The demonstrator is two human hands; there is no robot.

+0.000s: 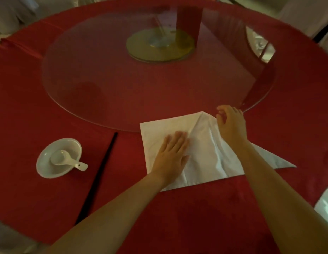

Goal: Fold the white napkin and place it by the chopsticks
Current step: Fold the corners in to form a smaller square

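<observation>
White napkin (201, 143) lies part-folded on red counter (177, 217), right of chopsticks (99, 173). Left hand (171, 156) pressed flat on it, grip released; right hand (231, 123) at far corner, fingers loosely curled, grasping nothing.

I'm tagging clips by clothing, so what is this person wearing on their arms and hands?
Nothing that shows. Both forearms are bare from the bottom edge of the frame up to the wrists, with no sleeve in view. The left hand and right hand are ungloved, and no watch, bracelet or ring is visible, though the picture is slightly blurred.
</observation>
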